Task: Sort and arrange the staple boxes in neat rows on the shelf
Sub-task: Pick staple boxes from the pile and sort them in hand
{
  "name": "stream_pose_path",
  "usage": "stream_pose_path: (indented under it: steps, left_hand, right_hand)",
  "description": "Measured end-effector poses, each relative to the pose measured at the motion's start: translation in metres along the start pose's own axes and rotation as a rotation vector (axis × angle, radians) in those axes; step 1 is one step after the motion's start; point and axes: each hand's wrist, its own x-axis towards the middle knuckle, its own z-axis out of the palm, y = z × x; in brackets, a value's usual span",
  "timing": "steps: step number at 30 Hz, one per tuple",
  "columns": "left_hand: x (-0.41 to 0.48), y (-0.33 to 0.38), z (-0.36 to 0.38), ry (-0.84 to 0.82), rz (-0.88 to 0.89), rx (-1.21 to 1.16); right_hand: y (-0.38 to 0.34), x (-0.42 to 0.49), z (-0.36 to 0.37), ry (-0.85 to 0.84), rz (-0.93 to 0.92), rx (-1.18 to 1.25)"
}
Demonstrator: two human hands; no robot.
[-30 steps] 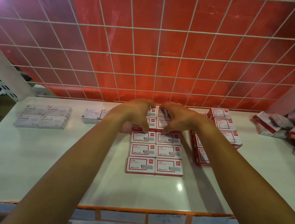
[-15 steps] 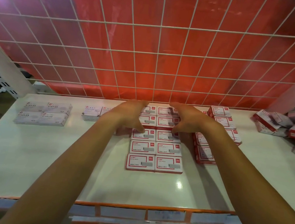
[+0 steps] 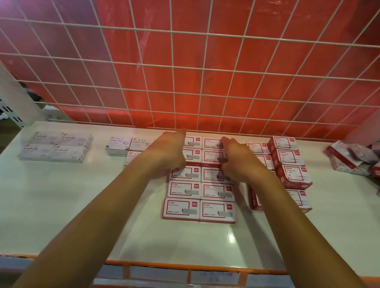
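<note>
Two columns of staple boxes (image 3: 184, 188) lie centred on the shelf (image 3: 57, 199); the left hand (image 3: 167, 152) and right hand (image 3: 238, 163), fingers straight, flank and touch the rear rows. Loose boxes (image 3: 373, 164) lie heaped far right.

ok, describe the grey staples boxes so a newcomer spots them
Find the white shelf below the red wire-grid wall. At its left end sits a two-by-two block of grey boxes. These read STAPLES in big letters on top; their nearest neighbours read PAPER CLIPS.
</note>
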Motion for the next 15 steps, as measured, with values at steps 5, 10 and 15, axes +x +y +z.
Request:
stream_pose_path:
  steps: [5,10,15]
  left_hand:
    - [-0.004,0.004,0.004,0.014,-0.031,-0.065]
    - [-0.006,0.008,0.011,0.007,-0.061,-0.07]
    - [-0.008,0.011,0.02,0.035,-0.099,-0.07]
  right_hand:
    - [-0.001,-0.004,0.007,-0.007,0.015,0.0]
    - [-0.008,-0.013,0.014,-0.027,0.052,0.044]
    - [-0.011,-0.017,0.015,0.041,0.067,0.102]
